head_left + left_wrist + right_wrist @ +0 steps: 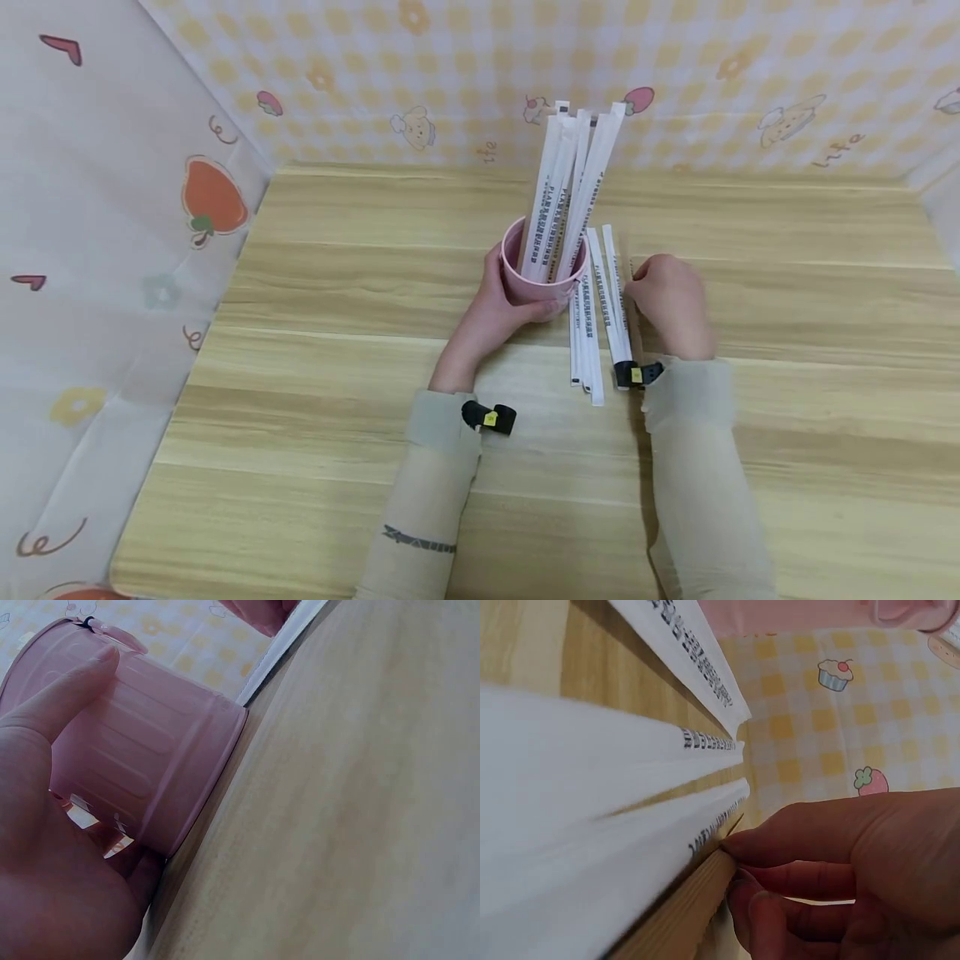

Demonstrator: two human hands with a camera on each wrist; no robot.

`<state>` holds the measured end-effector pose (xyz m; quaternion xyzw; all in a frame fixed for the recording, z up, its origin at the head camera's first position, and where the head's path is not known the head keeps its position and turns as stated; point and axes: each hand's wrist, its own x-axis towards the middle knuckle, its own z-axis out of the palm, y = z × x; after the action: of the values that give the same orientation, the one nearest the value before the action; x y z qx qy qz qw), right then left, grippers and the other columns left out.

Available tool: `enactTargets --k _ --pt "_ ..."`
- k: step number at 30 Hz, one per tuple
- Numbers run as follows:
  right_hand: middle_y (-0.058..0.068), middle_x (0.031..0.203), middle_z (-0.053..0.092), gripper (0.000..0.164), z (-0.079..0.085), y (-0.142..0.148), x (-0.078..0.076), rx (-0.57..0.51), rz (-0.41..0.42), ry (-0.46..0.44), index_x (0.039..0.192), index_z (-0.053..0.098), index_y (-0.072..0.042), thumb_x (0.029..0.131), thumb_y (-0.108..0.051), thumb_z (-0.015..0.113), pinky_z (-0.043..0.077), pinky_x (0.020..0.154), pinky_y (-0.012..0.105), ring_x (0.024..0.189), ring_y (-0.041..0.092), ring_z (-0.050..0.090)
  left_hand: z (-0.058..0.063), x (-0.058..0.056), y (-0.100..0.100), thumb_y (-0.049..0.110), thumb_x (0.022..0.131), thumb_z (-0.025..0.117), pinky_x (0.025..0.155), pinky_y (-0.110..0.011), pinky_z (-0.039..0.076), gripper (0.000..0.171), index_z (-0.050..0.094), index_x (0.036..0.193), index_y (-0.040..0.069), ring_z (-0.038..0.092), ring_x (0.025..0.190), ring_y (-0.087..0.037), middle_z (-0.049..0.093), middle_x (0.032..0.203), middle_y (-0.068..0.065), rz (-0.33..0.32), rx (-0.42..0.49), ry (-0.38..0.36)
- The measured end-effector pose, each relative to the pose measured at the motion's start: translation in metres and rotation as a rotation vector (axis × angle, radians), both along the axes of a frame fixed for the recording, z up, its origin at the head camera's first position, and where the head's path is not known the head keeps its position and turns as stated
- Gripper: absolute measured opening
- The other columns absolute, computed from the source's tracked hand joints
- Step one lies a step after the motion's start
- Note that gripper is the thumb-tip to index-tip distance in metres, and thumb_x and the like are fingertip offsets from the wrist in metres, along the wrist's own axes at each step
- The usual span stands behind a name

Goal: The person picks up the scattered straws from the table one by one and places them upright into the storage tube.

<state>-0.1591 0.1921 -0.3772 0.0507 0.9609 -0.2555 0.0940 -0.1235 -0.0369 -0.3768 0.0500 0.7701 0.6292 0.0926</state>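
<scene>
My left hand (495, 312) grips a pink bucket (536, 290) that stands upright on the table, its thumb along the bucket's side. Several white paper-wrapped straws (558, 192) with dark print lean inside it, their tops high above the rim. To the right of the bucket, more wrapped straws (603, 300) lie lengthwise on the wood. Beside the rightmost of these, my right hand (671, 300) pinches a long brown strip (686, 907) near its far end, between thumb and fingers. The right wrist view shows the strip low at the tabletop, alongside the white wrappers.
The light wooden table (315, 358) meets a yellow-checked cloth (480, 75) at its back edge. A white printed cloth (112, 250) hangs at the left. Black straps sit on both wrists, over light sleeves.
</scene>
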Motion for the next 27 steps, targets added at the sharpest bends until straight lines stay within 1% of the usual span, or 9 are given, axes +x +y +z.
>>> enactTargets --k 3,6,9,13,15,17,21,25,27 --pt "0.013 0.072 0.060 0.016 0.000 -0.004 0.000 0.010 0.006 0.004 0.080 0.066 0.000 0.079 -0.010 0.054 0.038 0.047 0.031 0.061 0.026 0.051 0.000 0.000 0.000 0.026 0.063 0.081 0.101 -0.035 0.025 0.105 0.009 0.140 0.029 0.026 0.125 -0.011 0.023 0.140 0.006 0.006 -0.005 -0.004" --pt "0.013 0.070 0.059 0.017 0.001 -0.006 0.000 -0.001 -0.007 -0.015 0.079 0.066 0.000 0.081 -0.011 0.054 0.037 0.045 0.029 0.058 0.025 0.050 0.001 0.000 0.000 0.023 0.064 0.081 0.102 -0.035 0.024 0.105 0.009 0.140 0.029 0.025 0.126 -0.011 0.022 0.141 0.006 0.008 -0.013 -0.008" --pt "0.013 0.069 0.058 0.017 0.002 -0.006 -0.001 -0.016 -0.010 -0.027 0.079 0.066 0.001 0.081 -0.012 0.054 0.037 0.046 0.029 0.058 0.025 0.050 0.000 -0.001 0.000 0.021 0.064 0.081 0.102 -0.036 0.024 0.105 0.009 0.140 0.030 0.025 0.126 -0.010 0.022 0.141 0.007 0.009 -0.014 -0.008" --pt "0.014 0.074 0.058 0.018 0.004 0.001 -0.001 -0.046 -0.013 -0.038 0.084 0.064 0.002 0.081 -0.012 0.053 0.039 0.048 0.030 0.062 0.024 0.051 -0.001 -0.001 0.000 0.023 0.063 0.081 0.101 -0.037 0.025 0.106 0.009 0.139 0.032 0.025 0.125 -0.009 0.022 0.140 0.008 0.005 -0.011 0.004" --pt "0.014 0.076 0.058 0.020 0.007 0.006 -0.001 -0.076 -0.029 -0.038 0.089 0.062 0.002 0.082 -0.013 0.051 0.040 0.048 0.030 0.062 0.023 0.052 -0.002 -0.001 0.000 0.024 0.063 0.081 0.101 -0.037 0.025 0.106 0.008 0.139 0.033 0.025 0.125 -0.009 0.022 0.140 0.009 0.002 -0.011 0.010" --pt "0.015 0.077 0.059 0.023 0.013 0.013 -0.001 -0.107 -0.058 -0.015 0.095 0.060 0.002 0.083 -0.014 0.049 0.041 0.048 0.029 0.061 0.022 0.054 -0.002 -0.001 0.001 0.023 0.063 0.081 0.101 -0.037 0.025 0.106 0.008 0.139 0.033 0.025 0.125 -0.009 0.022 0.140 0.009 0.000 -0.009 0.012" --pt "0.015 0.084 0.060 0.030 0.029 0.021 0.001 -0.173 -0.124 0.058 0.105 0.058 0.001 0.084 -0.016 0.046 0.044 0.049 0.028 0.061 0.022 0.058 -0.003 -0.001 0.001 0.021 0.064 0.081 0.102 -0.037 0.024 0.106 0.008 0.139 0.034 0.024 0.126 -0.008 0.022 0.140 0.008 -0.003 -0.006 0.016" --pt "0.009 0.088 0.059 0.031 0.046 0.022 0.004 -0.204 -0.179 0.138 0.106 0.059 -0.002 0.084 -0.020 0.045 0.045 0.048 0.025 0.063 0.021 0.061 -0.002 0.000 0.001 0.022 0.064 0.081 0.102 -0.037 0.023 0.106 0.008 0.139 0.035 0.024 0.126 -0.008 0.022 0.141 0.009 -0.002 -0.014 0.020" --pt "0.006 0.088 0.058 0.031 0.054 0.020 0.006 -0.220 -0.206 0.186 0.105 0.059 -0.004 0.084 -0.022 0.045 0.046 0.047 0.022 0.062 0.018 0.062 -0.001 0.000 0.001 0.023 0.064 0.081 0.102 -0.037 0.023 0.106 0.007 0.139 0.035 0.024 0.126 -0.007 0.021 0.141 0.009 -0.001 -0.018 0.022"
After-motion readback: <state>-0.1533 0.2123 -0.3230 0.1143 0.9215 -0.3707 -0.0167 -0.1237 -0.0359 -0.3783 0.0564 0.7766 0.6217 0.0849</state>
